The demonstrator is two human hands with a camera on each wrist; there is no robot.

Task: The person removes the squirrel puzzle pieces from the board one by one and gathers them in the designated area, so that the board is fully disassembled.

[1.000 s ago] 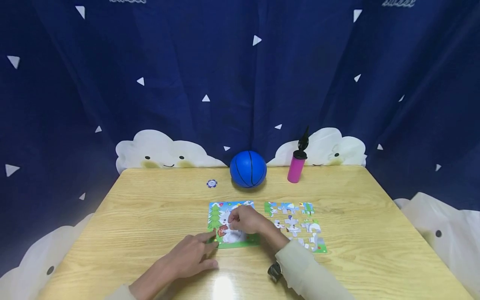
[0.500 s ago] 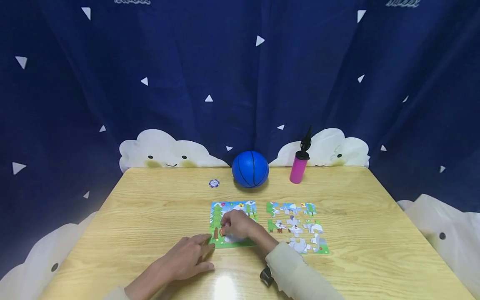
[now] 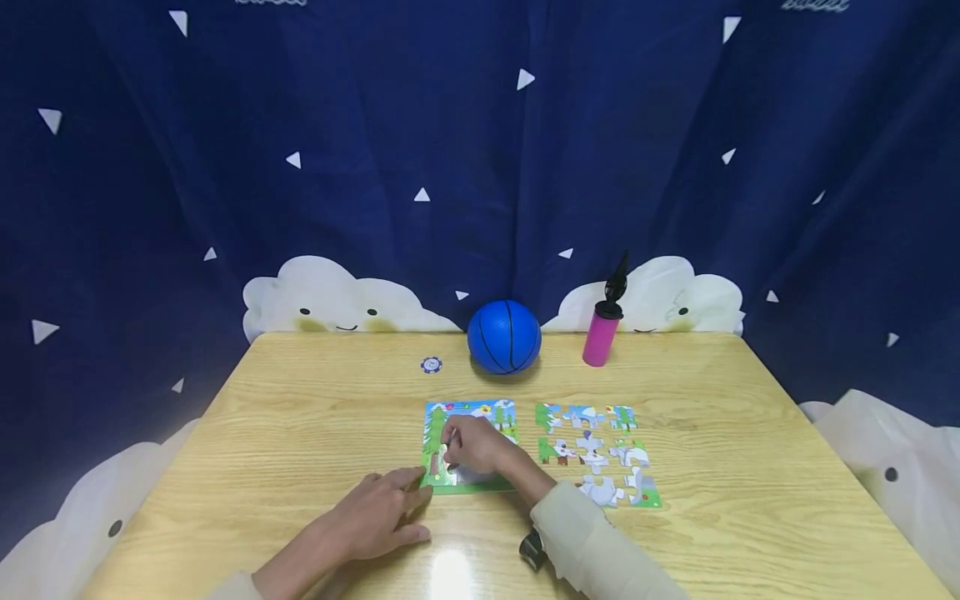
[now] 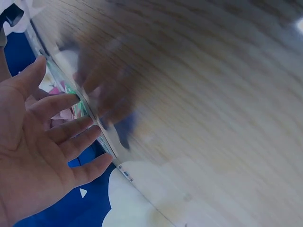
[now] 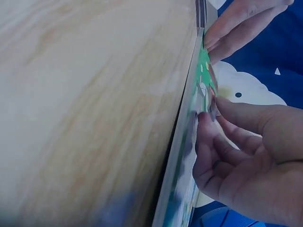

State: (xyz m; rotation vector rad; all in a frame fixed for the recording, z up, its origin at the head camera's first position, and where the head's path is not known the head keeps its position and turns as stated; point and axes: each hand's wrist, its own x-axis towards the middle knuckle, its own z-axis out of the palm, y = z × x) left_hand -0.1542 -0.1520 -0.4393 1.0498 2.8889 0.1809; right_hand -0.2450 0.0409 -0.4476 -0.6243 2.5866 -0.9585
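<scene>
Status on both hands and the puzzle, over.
Left hand flat, fingers steadying puzzle board. Right hand pinching a piece onto the board. Nothing in the way.

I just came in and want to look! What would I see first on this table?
First, the bright blue ball at the back of the wooden table, with a pink bottle to its right. Nearer the person lies a colourful puzzle board: the right hand presses a piece into it, the left hand rests at its corner, and loose pieces lie to the right.
</scene>
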